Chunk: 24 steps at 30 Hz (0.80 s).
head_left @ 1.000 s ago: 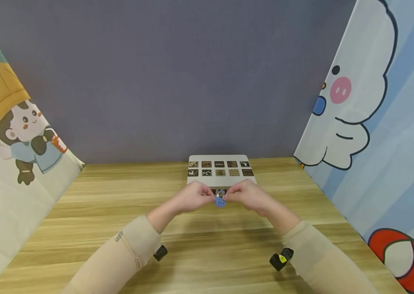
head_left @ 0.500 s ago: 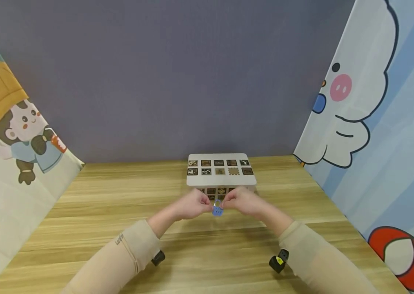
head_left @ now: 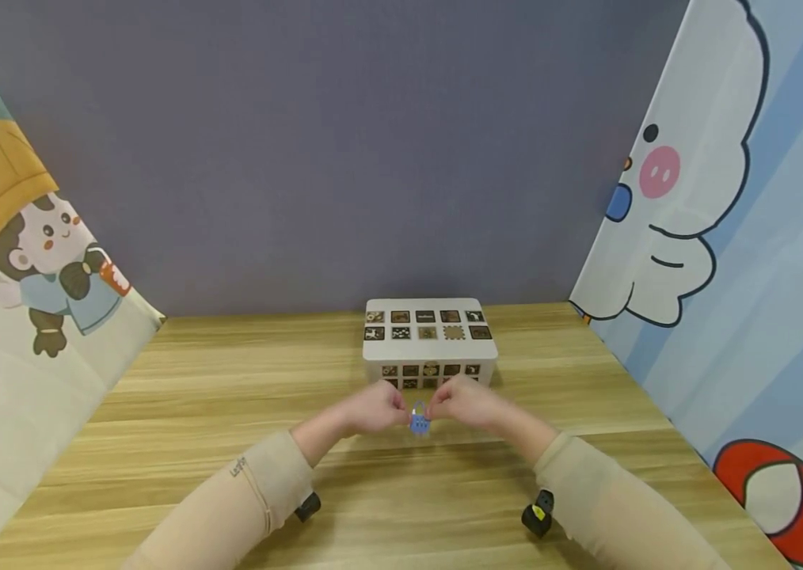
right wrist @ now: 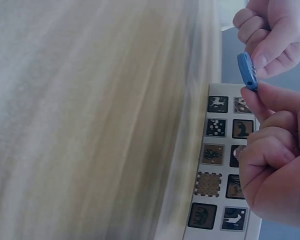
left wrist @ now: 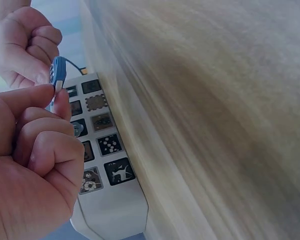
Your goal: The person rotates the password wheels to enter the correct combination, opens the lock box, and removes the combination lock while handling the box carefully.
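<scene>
A small blue combination padlock (head_left: 419, 421) is held upright between both hands, in front of the white box, its shackle at the top. My left hand (head_left: 375, 407) pinches one side of the padlock between thumb and forefinger, the other fingers curled in. From the other side my right hand (head_left: 470, 402) pinches it the same way. In the left wrist view the padlock (left wrist: 57, 74) shows edge-on between the fingertips. The right wrist view also gives the padlock (right wrist: 247, 71) from its narrow side. Whether the shackle is locked is too small to tell.
Behind the hands a white lidded box (head_left: 430, 348) with dark square pictures stands on the wooden table (head_left: 245, 372). A metal clasp (head_left: 431, 368) sits at its front. A grey panel (head_left: 373, 158) rises at the back, with printed cloths at both sides.
Both hands have drawn back from the box toward the person, carrying the padlock with them. More of the box's front face now shows.
</scene>
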### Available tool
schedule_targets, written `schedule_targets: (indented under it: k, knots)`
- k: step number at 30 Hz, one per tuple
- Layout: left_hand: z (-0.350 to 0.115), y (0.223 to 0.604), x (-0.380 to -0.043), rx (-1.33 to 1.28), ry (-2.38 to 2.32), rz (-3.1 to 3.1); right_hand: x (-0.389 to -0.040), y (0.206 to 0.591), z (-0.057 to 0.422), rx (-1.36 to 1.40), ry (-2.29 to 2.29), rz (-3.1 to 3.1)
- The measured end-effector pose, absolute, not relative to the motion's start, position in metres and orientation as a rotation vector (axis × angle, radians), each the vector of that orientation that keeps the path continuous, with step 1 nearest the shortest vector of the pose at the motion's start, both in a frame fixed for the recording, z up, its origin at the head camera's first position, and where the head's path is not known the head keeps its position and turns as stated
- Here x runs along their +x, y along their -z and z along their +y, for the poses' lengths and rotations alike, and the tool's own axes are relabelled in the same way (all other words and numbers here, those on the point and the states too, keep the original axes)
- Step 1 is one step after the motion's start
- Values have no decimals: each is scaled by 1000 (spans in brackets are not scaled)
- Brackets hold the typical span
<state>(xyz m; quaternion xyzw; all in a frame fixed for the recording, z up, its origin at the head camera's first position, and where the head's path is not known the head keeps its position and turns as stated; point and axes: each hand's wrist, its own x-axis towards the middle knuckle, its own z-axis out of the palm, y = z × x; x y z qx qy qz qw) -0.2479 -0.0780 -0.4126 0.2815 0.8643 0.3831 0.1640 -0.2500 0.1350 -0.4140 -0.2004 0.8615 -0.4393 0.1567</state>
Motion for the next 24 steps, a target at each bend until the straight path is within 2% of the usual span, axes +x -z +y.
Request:
schedule_targets:
  k: [24]
  knots:
    - [-75,426,-243,823,-834,2522,-245,434,127,-600,1156,2504]
